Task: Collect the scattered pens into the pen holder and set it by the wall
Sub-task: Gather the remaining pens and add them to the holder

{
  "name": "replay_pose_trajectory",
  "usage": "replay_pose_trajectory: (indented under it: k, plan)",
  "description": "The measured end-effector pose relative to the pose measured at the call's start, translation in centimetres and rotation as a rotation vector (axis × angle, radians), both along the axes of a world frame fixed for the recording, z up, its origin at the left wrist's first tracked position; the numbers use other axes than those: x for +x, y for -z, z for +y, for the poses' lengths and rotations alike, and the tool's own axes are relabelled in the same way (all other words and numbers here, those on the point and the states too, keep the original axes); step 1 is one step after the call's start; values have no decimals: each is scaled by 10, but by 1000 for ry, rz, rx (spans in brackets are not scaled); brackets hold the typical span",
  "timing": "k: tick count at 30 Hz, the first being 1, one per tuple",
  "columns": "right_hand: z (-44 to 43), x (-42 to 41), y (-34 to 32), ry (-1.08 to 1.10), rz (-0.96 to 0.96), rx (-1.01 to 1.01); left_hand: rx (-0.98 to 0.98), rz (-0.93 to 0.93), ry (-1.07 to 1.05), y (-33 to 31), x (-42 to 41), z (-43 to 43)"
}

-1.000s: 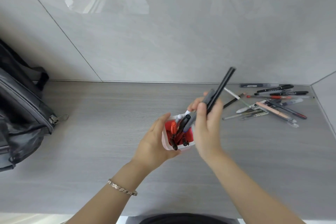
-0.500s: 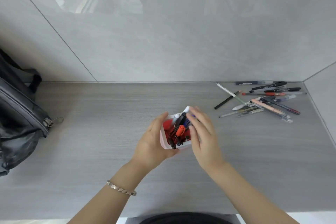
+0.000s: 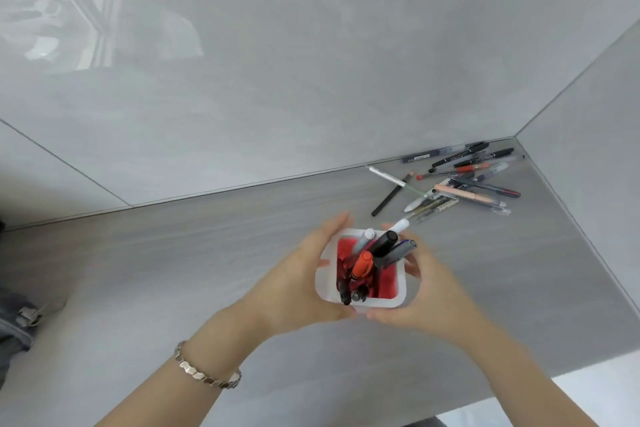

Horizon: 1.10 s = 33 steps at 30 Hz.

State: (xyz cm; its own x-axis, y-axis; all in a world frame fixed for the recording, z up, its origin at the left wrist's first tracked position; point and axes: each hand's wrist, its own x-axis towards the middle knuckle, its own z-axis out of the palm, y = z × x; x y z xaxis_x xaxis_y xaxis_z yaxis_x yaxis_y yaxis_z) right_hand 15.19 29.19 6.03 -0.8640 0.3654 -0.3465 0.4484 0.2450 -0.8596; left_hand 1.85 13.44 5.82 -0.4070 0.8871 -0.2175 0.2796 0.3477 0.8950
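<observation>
White pen holder clasped by both hands' grip, left hand, right hand, bare desk leftward

Head-worn, looking steeply down and forward, tilted, close above desk, facing wall corner.

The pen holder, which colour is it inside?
Red inside, with a white rim; the head view shows the pen holder from above.

Between my hands, the pen holder is white outside, red inside; an orange-capped pen stands in it; grey wood-grain tabletop.
</observation>
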Motion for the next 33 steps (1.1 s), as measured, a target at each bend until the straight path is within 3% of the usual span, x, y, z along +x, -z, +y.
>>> replay_pose_trajectory:
  k: [2,5,8,15,20,22,24,26,29,30,33]
  plan:
    - [17,15,3,100,31,22,-27,14,61,-1,-4,21]
    - [58,43,20,273,37,40,-91,39,-45,9,-12,59]
    - [103,66,33,328,12,101,-201,240,-117,27,-20,110]
    - [160,81,43,267,-7,22,-450,796,58,72,-32,221]
    - [170,79,52,192,-6,-32,-704,943,142,94,-30,230]
    - [172,81,56,181,7,-37,-756,880,93,96,-22,223]
    - [174,83,58,187,19,-39,-690,664,-92,88,-11,212]
    - [174,82,58,193,31,-44,-547,340,-304,74,2,201]
    - [170,81,52,223,45,-104,-267,-315,-614,38,25,186]
    - [169,81,51,232,53,-115,-199,-410,-637,24,33,179]
    - [163,83,49,202,73,-130,-134,-402,-542,-10,59,156]
